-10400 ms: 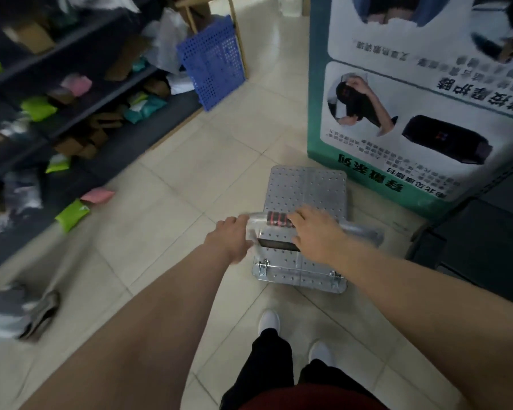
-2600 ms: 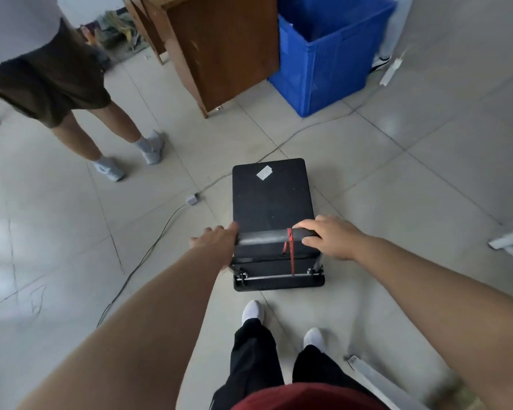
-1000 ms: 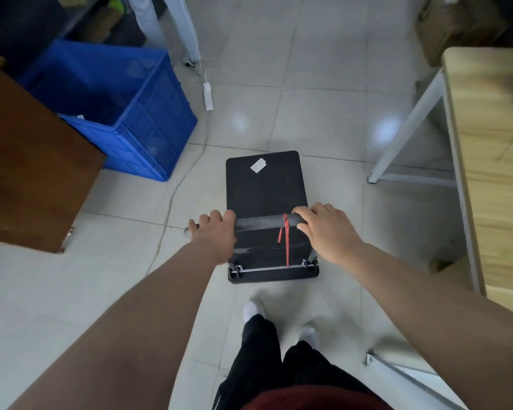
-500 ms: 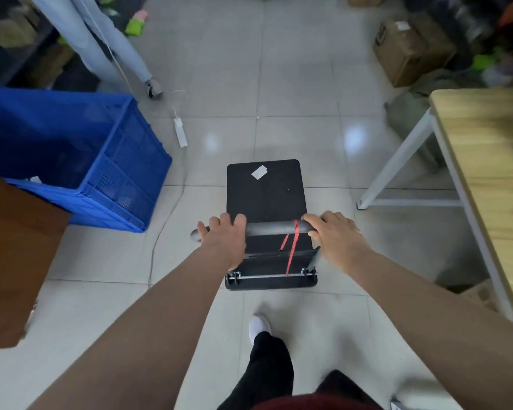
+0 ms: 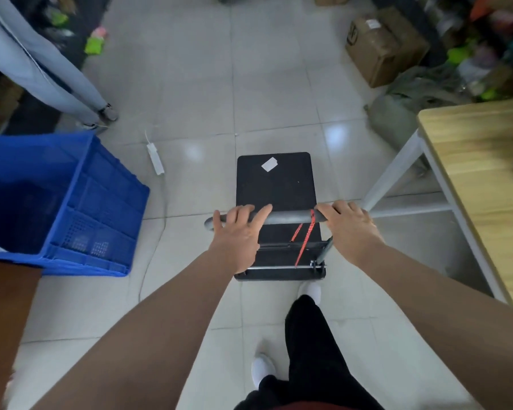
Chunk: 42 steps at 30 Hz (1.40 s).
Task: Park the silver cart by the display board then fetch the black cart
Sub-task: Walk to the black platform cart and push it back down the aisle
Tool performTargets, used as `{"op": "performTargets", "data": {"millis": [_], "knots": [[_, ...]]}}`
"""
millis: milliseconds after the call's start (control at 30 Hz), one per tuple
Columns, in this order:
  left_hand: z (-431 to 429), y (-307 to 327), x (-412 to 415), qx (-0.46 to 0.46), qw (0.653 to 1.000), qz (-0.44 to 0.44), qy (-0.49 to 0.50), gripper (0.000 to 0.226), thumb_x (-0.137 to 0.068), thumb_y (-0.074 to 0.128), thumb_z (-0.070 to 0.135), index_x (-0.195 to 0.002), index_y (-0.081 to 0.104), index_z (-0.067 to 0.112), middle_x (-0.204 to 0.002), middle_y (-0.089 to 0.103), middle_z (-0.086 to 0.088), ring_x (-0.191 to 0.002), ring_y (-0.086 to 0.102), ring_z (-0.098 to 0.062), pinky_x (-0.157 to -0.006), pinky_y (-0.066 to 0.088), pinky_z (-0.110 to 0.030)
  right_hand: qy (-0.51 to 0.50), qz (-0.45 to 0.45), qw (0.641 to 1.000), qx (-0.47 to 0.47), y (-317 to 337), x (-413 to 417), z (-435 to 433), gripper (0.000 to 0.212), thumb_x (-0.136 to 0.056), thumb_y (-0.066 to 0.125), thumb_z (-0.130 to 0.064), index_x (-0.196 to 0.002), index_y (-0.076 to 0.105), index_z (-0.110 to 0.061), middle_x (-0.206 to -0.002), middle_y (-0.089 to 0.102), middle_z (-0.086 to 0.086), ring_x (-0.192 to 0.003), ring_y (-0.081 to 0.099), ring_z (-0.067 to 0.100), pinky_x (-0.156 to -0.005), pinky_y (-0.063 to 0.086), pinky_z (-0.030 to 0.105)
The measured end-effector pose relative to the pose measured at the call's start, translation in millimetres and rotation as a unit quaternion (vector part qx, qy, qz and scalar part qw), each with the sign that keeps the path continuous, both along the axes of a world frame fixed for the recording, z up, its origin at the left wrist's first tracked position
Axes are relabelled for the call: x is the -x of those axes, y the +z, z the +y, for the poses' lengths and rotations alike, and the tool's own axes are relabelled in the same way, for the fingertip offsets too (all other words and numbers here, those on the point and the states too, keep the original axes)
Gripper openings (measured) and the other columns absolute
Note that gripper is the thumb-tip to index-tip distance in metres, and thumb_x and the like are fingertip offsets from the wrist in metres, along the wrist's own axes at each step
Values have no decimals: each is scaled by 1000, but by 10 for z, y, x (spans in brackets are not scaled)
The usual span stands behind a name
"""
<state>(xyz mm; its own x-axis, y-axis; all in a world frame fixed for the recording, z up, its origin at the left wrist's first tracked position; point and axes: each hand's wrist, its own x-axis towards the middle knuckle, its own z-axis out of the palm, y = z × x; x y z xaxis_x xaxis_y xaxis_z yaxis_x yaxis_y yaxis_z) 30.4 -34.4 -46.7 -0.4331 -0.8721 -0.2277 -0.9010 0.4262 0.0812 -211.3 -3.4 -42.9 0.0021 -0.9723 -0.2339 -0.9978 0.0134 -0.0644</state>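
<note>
The black cart [image 5: 274, 184] stands on the tiled floor right in front of me, a flat black platform with a white sticker near its far end. Its grey handle bar [image 5: 289, 217] carries a red strap. My left hand [image 5: 236, 235] lies over the bar's left end with the fingers partly stretched forward. My right hand [image 5: 348, 224] is wrapped around the bar's right end. The silver cart and the display board are out of view.
A blue crate [image 5: 57, 202] stands to the left, with a brown cabinet [image 5: 3, 315] nearer me. A wooden table [image 5: 480, 184] with white legs is on the right. A person's legs [image 5: 42, 69], a power strip [image 5: 155, 158] and a cardboard box [image 5: 382, 45] lie ahead.
I have rolled the black cart forward down the aisle; the blue crate and table have slid closer. My left hand's fingers have loosened on the bar.
</note>
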Motion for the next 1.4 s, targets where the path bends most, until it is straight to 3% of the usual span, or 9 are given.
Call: {"op": "performTargets", "data": {"millis": [167, 267, 367, 567, 800, 1100, 1400], "knots": [[-728, 173, 274, -95, 989, -90, 69, 85, -90, 56, 20, -147, -4, 44, -146, 25, -5, -135, 23, -30, -113, 9, -62, 38, -40, 998, -10, -12, 186, -652, 52, -96, 43, -21, -140, 22, -39, -120, 49, 0, -108, 46, 24, -90, 41, 39], [-1065, 238, 365, -90, 986, -98, 97, 57, -97, 42, 27, -143, 14, 45, -135, 42, -4, -122, 38, -29, -107, 25, -58, 60, -59, 996, -2, -15, 238, -950, 49, -97, 43, -24, -138, 23, -41, -114, 51, 0, -104, 47, 24, -82, 39, 37], [-1263, 213, 395, -67, 990, -62, 108, 42, -100, 34, 33, -139, 26, 43, -131, 48, 0, -118, 40, -28, -105, 26, -57, 66, -51, 996, -22, 1, 280, -1216, 49, -96, 44, -23, -137, 24, -39, -112, 50, 2, -103, 47, 25, -81, 40, 39], [-1654, 154, 560, -72, 986, 27, 147, 39, -100, 34, 36, -136, 35, 49, -134, 43, 5, -128, 30, -24, -111, 12, -59, 60, -54, 996, -30, 9, 473, -1695, 47, -96, 44, -21, -136, 26, -37, -114, 49, 3, -105, 46, 25, -83, 41, 40], [-2433, 138, 725, -76, 987, 42, 135, 37, -101, 33, 35, -135, 34, 50, -133, 41, 5, -125, 29, -25, -109, 13, -58, 39, -60, 997, -35, 66, 628, -2470, 39, -99, 38, -21, -135, 31, -33, -115, 50, 5, -107, 45, 26, -87, 41, 40], [-4047, 72, 670, -62, 992, 25, 110, 37, -101, 34, 35, -135, 33, 48, -131, 42, 4, -123, 32, -26, -110, 14, -59, 4, -62, 998, -18, -29, 560, -3949, 38, -98, 37, -21, -133, 30, -35, -115, 50, 4, -104, 45, 24, -89, 41, 39], [-5490, 88, 705, -73, 992, 17, 104, 43, -99, 29, 44, -142, 27, 47, -135, 42, 2, -129, 31, -27, -112, 12, -60, -9, -28, 999, -17, -48, 558, -5331, 44, -97, 41, -21, -134, 24, -38, -118, 50, 4, -107, 46, 24, -91, 42, 40]]}}
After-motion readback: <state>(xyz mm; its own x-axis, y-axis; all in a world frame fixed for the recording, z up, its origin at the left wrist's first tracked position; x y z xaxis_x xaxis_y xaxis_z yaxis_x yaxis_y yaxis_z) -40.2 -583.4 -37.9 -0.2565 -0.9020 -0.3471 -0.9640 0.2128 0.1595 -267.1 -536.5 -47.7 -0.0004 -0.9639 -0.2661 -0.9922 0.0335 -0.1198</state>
